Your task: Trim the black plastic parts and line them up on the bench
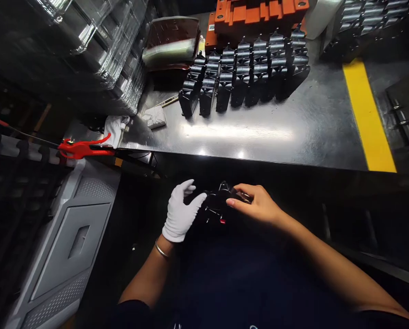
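A dark, shiny part is held between my hands, below the front edge of the metal table; its outline blends into the dark background. My left hand, in a white glove, has its thumb on the part's left side and its fingers curled behind. My bare right hand grips the right side, thumb in front and index finger above. Near the part's lower side shows a small red spot. Several rows of black ribbed parts stand on the table beyond my hands.
The metal table bears an orange fixture, a white block and a yellow stripe. At left are a red air gun, a grey plastic cart and stacked clear trays. More black parts sit back right.
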A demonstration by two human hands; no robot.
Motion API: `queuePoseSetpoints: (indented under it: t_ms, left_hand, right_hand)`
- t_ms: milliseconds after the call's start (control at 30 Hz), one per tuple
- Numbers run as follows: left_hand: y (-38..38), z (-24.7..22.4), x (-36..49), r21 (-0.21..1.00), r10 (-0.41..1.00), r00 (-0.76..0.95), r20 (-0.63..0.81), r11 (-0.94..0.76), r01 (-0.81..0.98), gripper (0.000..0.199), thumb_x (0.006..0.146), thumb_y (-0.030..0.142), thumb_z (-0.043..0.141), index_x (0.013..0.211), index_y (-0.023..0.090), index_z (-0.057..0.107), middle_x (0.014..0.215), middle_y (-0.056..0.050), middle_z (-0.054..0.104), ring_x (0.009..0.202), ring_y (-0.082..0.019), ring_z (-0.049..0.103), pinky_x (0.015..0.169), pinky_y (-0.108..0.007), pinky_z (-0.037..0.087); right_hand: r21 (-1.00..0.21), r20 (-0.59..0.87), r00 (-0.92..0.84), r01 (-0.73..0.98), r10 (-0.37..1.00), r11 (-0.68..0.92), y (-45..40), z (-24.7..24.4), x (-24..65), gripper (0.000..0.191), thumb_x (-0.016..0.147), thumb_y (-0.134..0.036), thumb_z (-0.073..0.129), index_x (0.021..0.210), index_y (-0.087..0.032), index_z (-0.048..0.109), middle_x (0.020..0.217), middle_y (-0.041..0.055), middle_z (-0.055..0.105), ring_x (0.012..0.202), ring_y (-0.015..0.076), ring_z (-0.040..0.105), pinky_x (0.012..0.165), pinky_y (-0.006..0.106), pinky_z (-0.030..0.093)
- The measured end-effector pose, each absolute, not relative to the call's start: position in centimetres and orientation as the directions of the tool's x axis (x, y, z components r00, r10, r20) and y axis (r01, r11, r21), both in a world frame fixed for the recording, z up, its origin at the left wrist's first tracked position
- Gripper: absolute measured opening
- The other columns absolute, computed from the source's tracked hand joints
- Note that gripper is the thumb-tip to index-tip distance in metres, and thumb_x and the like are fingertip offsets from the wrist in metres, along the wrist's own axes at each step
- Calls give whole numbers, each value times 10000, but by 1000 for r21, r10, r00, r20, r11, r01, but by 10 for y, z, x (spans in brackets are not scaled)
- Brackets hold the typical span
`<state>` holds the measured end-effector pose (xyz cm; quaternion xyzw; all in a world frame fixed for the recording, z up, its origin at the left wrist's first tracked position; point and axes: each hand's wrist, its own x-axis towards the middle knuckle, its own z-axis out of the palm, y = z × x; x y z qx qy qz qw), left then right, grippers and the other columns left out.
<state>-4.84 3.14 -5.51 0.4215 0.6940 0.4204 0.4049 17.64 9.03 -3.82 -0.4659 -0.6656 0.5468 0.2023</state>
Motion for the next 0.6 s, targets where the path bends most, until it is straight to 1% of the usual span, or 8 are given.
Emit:
queuePoseSetpoints:
  t_ms: [33, 67, 133, 200, 233, 300, 433, 600]
  left_hand:
    - [26, -60, -47, 942, 847, -485, -217, 312, 124, 584, 685, 312, 794, 1217, 240, 562, 1177, -74, 607, 1103, -204, 578, 1010, -384, 428]
    - [21, -64, -45, 946, 778, -557, -292, 322, -46, 587, 706, 304, 780, 1235, 249, 532, 1222, -75, 585, 1126, -194, 572, 1008, -381, 433]
    - [14, -70, -37, 838, 759, -402, -512, 337, -430, 509, 750, 313, 744, 1209, 248, 534, 1261, -76, 578, 1144, -197, 578, 974, -380, 467]
    - [11, -70, -25, 642, 787, -153, -598, 356, -679, 341, 786, 309, 705, 1095, 207, 603, 1181, -72, 642, 1101, -204, 613, 925, -361, 506]
    - [12, -68, -20, 566, 783, -102, -613, 346, -749, 258, 800, 289, 686, 1030, 183, 633, 1115, -70, 676, 1064, -197, 634, 908, -337, 519]
    - [17, -62, -12, 464, 733, -106, -672, 306, -832, 134, 826, 223, 642, 942, 163, 671, 998, -56, 721, 983, -163, 666, 875, -280, 535]
    - [25, -50, -11, 347, 659, -17, -752, 373, -860, 158, 867, 191, 570, 959, 174, 697, 984, -43, 741, 973, -166, 682, 819, -276, 570]
    - [18, -45, -9, 287, 638, 61, -767, 427, -857, 209, 881, 206, 546, 1035, 185, 684, 1026, -45, 735, 976, -187, 686, 825, -335, 585]
  right_hand:
    - [-922, -237, -380, 377, 894, -85, 88, -43, 175, 335, 769, -489, 651, 749, -156, 637, 592, -9, 568, 527, 114, 497, 484, 234, 381]
    - [-931, -240, -289, 339, 927, -135, 86, -48, 174, 352, 767, -509, 645, 738, -159, 624, 585, -11, 554, 522, 114, 486, 478, 238, 376]
    - [-945, -271, -195, 241, 943, -222, 79, -56, 167, 389, 767, -547, 637, 745, -161, 607, 587, -11, 541, 523, 115, 478, 471, 242, 378]
    - [-945, -315, -259, 173, 913, -277, 70, -63, 156, 406, 764, -561, 647, 784, -156, 614, 610, -7, 549, 543, 117, 491, 477, 241, 400]
    - [-946, -321, -320, 150, 891, -287, 65, -66, 151, 412, 771, -563, 644, 819, -154, 624, 625, -7, 555, 553, 116, 498, 481, 238, 413]
    - [-950, -311, -381, 111, 871, -291, 59, -70, 144, 426, 825, -568, 581, 923, -158, 640, 654, -7, 560, 557, 109, 501, 479, 230, 435]
    - [-980, -195, -235, 84, 952, -180, 59, -77, 147, 397, 934, -497, 446, 1084, -181, 635, 800, 29, 596, 561, 101, 518, 479, 243, 477]
    - [-982, 55, -196, 169, 979, 89, 60, -76, 152, 279, 925, -388, 515, 1021, -208, 705, 784, 39, 610, 726, 161, 583, 662, 323, 519]
